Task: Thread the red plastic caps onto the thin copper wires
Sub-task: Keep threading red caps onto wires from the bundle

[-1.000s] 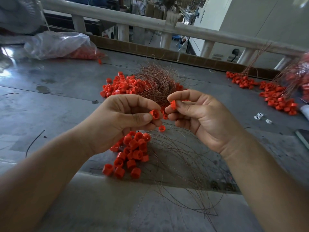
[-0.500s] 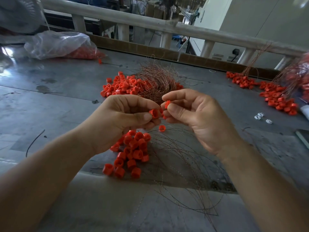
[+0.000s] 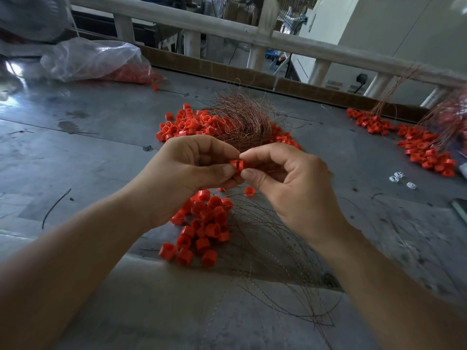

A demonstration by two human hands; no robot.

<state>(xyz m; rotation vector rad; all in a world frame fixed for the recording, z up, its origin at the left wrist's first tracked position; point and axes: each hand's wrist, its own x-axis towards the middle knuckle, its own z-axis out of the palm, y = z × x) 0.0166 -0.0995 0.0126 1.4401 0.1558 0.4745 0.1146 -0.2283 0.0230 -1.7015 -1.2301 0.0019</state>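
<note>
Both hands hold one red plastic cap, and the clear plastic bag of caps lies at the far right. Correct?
No: the head view shows the clear plastic bag at the far left. The left hand and right hand do hold the red plastic cap.

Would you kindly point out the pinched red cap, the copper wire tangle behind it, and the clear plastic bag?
red cap [image 3: 237,165]: head view, on its visible side wall.
copper wire tangle [image 3: 242,120]: head view, middle of the bundle.
plastic bag [image 3: 93,59]: head view, on its clear crumpled top.
</note>
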